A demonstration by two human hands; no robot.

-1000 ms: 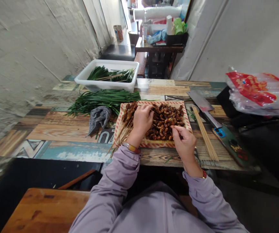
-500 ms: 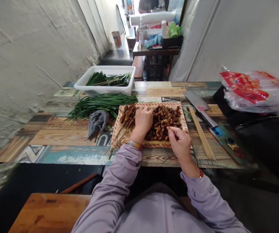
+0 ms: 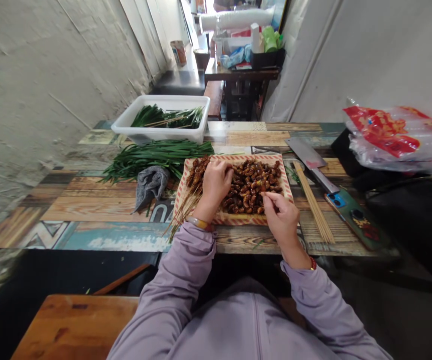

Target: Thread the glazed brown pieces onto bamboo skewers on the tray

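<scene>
A tray (image 3: 287,191) with a red-and-cream striped rim lies in front of me. It bears a heap of glossy dark-brown food pieces (image 3: 249,192), and at its left loaded skewers (image 3: 197,174) with their bare sticks slanting toward me. My left hand (image 3: 217,184) is over the tray between skewers and heap, fingers curled together; what they hold is hidden. My right hand (image 3: 282,215) is at the tray's right front, thumb and forefinger pinched at the edge of the heap. Whatever is in the pinch is too small to name.
Bare bamboo skewers (image 3: 313,202), a cleaver (image 3: 308,154) and a phone (image 3: 354,220) lie at right, near a red-printed plastic bag (image 3: 384,130). At left are a grey cloth (image 3: 151,186), green chives (image 3: 159,157) and a white tub (image 3: 159,132) of greens.
My left hand has shifted slightly left, its fingers still curled. My right hand stays pinched at the heap, a little further right. The view has tilted slightly.
</scene>
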